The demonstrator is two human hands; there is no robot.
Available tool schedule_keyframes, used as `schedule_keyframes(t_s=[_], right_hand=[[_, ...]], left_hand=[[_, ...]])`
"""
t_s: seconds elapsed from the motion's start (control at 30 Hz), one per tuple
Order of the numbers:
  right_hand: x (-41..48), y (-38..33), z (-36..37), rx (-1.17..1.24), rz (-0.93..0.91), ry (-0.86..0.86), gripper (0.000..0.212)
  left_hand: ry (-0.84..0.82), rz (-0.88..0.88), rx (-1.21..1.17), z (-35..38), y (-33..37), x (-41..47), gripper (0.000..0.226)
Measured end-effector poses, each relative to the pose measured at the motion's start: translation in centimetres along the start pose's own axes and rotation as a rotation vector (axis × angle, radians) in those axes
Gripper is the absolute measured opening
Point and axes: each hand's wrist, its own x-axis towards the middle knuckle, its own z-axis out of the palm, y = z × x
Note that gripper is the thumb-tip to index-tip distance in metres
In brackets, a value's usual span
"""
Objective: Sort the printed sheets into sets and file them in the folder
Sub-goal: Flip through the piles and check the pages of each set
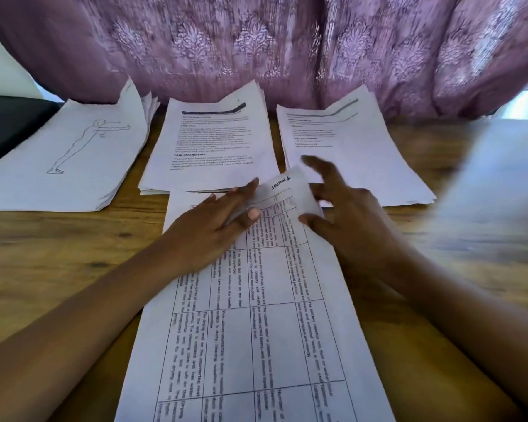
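Gridded sheet [256, 315] sits dead centre in front of you on the wooden table [58, 254]. Its long axis runs from your chest out toward the piles, leaning a touch to the right at the near end. Your left hand [214, 233] lies flat on its far left part, fingers straight, pinning it down. Your right hand [348, 220] is just beside it at the far right corner [290, 193], which curls up off the table. The thumb is at the edge and the fingers are splayed behind. It's blurred, so you can't call it a pinch or just a touch.

Beyond the far edge wait three piles: the figure-drawing pile [73, 147] off to the left, the middle text pile [214, 141] straight ahead and touching the sheet's top edge, and the right text pile [348, 147] right behind your right fingers.

So it's all forward travel from here, likely. The right hand is nearer the lifted corner and the right pile. The left pile looks like a long cross-body reach.
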Motion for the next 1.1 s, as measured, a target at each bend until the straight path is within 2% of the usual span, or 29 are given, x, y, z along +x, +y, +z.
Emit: schedule_keyframes(t_s=[0.1, 0.17, 0.23, 0.3, 0.4, 0.43, 0.5, 0.6, 0.7, 0.77, 0.9, 0.97, 1.0, 1.03, 1.1], right_hand=[[0.4, 0.4, -0.2, -0.202, -0.428, -0.079, 0.057], [0.1, 0.7, -0.3, -0.137, -0.546, -0.145, 0.057], [-0.1, 0.6, -0.2, 0.016, -0.500, -0.202, 0.055], [0.0, 0.7, 0.0, 0.061, -0.439, -0.196, 0.048], [0.8, 1.5, 0.4, -0.141, -0.272, -0.073, 0.048], [0.9, 1.8, 0.4, -0.226, -0.183, -0.075, 0.052], [0.9, 2.1, 0.4, -0.266, -0.057, -0.183, 0.063], [1.0, 1.7, 0.3, -0.237, -0.028, -0.237, 0.061], [0.8, 0.9, 0.3, -0.292, -0.029, -0.179, 0.060], [0.3, 0.3, 0.1, -0.323, -0.019, -0.063, 0.058], [-0.6, -0.8, -0.4, -0.131, 0.049, 0.148, 0.052], [-0.8, -1.1, -0.5, 0.030, 0.000, 0.135, 0.053], [-0.8, -1.3, -0.5, 0.070, -0.077, 0.076, 0.053], [-0.9, -1.4, -0.4, 0.060, -0.186, -0.008, 0.052], [-1.0, -1.4, -0.2, -0.054, -0.392, -0.163, 0.049]], left_hand=[[0.053, 0.014, -0.223, -0.4, 0.1, -0.5, 0.067], [0.064, -0.006, -0.373, -0.6, 0.0, -0.7, 0.065], [0.041, -0.023, -0.427, -0.6, -0.2, -0.6, 0.061], [0.028, -0.032, -0.427, -0.6, -0.5, -0.4, 0.056], [0.005, -0.013, -0.279, -0.4, -0.6, 0.0, 0.039], [0.008, -0.001, -0.208, -0.3, -0.7, 0.1, 0.042], [0.017, -0.003, -0.138, -0.2, -0.7, 0.1, 0.051], [0.021, 0.000, -0.091, -0.2, -0.7, 0.0, 0.059], [0.018, 0.011, -0.049, -0.1, -0.6, 0.0, 0.060], [0.015, 0.015, -0.029, -0.1, -0.4, 0.0, 0.061], [0.010, 0.012, -0.050, -0.3, -0.2, 0.0, 0.068], [0.021, -0.009, -0.140, -0.3, -0.3, -0.3, 0.061], [0.038, -0.024, -0.228, -0.3, -0.3, -0.4, 0.057], [0.059, -0.035, -0.337, -0.3, -0.4, -0.4, 0.058], [0.107, -0.027, -0.527, -0.5, -0.6, -0.3, 0.073]])
